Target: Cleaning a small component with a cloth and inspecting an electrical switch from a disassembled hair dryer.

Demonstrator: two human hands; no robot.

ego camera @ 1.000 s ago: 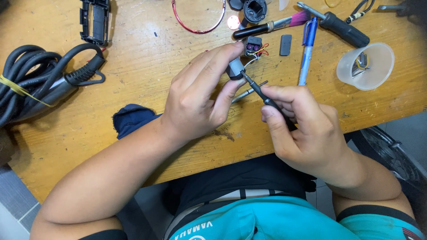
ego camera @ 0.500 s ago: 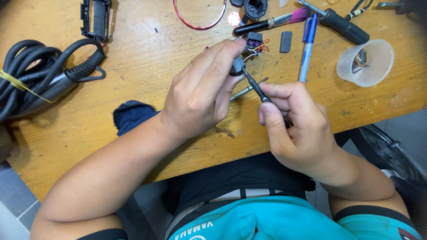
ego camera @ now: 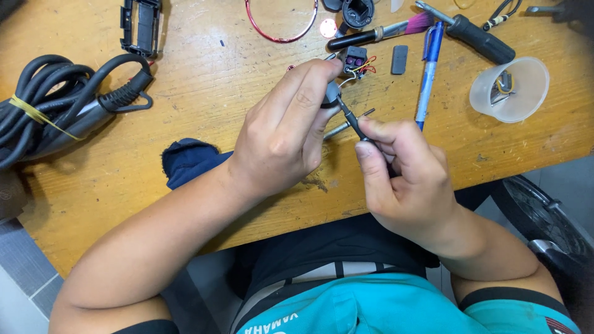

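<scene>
Above the wooden table (ego camera: 185, 93), the left hand (ego camera: 281, 133) pinched a small grey part (ego camera: 332, 94) while the right hand (ego camera: 402, 179) gripped a thin screwdriver (ego camera: 351, 119) against it. Light, hard and probably slippery, the part seemed best held by its sides.

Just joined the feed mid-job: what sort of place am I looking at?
Probably a small repair workbench: a worn wooden table with a coiled black cable, a small brush and a wired part.
</scene>
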